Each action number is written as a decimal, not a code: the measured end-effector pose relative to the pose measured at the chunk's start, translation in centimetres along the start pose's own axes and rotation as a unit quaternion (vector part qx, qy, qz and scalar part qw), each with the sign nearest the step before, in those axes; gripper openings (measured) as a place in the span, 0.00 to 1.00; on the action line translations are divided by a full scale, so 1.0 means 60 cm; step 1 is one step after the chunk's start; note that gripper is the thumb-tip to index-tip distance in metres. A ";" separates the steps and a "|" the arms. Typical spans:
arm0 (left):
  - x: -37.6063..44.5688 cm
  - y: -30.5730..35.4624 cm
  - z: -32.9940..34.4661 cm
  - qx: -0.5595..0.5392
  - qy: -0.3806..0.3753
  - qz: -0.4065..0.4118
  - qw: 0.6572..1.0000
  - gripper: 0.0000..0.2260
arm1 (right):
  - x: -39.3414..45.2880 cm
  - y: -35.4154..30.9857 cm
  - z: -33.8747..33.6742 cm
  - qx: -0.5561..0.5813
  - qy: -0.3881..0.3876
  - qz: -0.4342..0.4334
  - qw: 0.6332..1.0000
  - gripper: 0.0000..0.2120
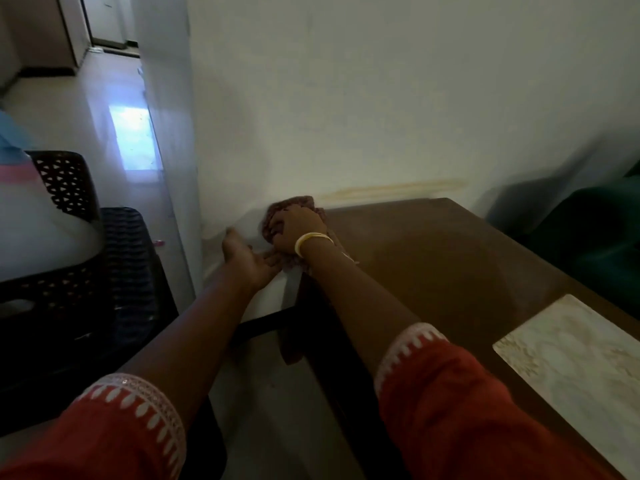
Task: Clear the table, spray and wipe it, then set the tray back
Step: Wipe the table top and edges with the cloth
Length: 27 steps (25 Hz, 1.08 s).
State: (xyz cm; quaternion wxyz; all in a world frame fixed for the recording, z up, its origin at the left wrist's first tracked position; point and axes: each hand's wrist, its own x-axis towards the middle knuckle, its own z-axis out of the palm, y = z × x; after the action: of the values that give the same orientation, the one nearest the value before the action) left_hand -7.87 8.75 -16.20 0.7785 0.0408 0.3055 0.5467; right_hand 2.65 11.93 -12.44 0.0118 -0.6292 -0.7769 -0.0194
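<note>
The right hand [297, 226] holds a bunched reddish-brown cloth [294, 206] in a closed grip, fingers curled over the top of it, pressing it onto the far left corner of the brown table [433, 258]. The cloth spreads out from under that grip on all sides: a fold of it rises behind the knuckles against the pale wall [363, 98], and a strip of it trails toward the person, past the wrist, over the table's left edge. A yellow bangle [312, 241] circles the right wrist just behind the grip.

The left hand [246, 258] is held just left of the grip and slightly lower, beyond the table's edge, palm up and fingers relaxed in a shallow cup. Its fingertips reach the trailing end of the cloth; whether they actually touch it cannot be told. It holds nothing.

Both forearms come out of red sleeves [446, 403] with white patterned cuffs.

To the right of the grip and nearer the person, a pale mat [581, 372] with a faint floral pattern lies on the table's near right part, well apart from the cloth. Above the table's far edge, right of the grip, a yellowish streak [398, 189] marks the wall. Well left of the grip stand dark perforated plastic chairs [65, 181], one carrying a pale bundle [38, 230]. Far right, beyond the table, sits something dark green [602, 230], too dim to identify.
</note>
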 end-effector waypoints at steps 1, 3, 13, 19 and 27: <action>-0.001 0.004 0.003 0.009 0.002 -0.006 1.000 0.34 | 0.006 0.000 -0.007 -0.003 0.003 -0.009 1.000 0.18; -0.006 0.009 0.015 0.051 -0.002 -0.014 0.999 0.31 | -0.013 0.015 -0.016 0.015 0.029 -0.038 0.999 0.20; 0.103 -0.029 0.113 0.645 0.098 0.166 0.740 0.23 | -0.212 0.176 0.057 0.087 0.094 -0.119 0.985 0.20; 0.131 -0.050 0.137 0.784 0.149 0.255 0.546 0.26 | -0.036 0.469 0.017 0.065 0.033 0.194 0.978 0.22; 0.128 -0.048 0.137 0.722 0.216 0.283 0.593 0.26 | -0.072 0.177 0.016 0.103 0.044 -0.007 0.994 0.19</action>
State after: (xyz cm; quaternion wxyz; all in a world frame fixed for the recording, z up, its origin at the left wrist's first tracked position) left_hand 0.43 16.57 -14.00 0.2117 0.5545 0.7325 0.3334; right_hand 13.96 9.95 -13.43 0.1109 -0.6178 -0.7778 0.0332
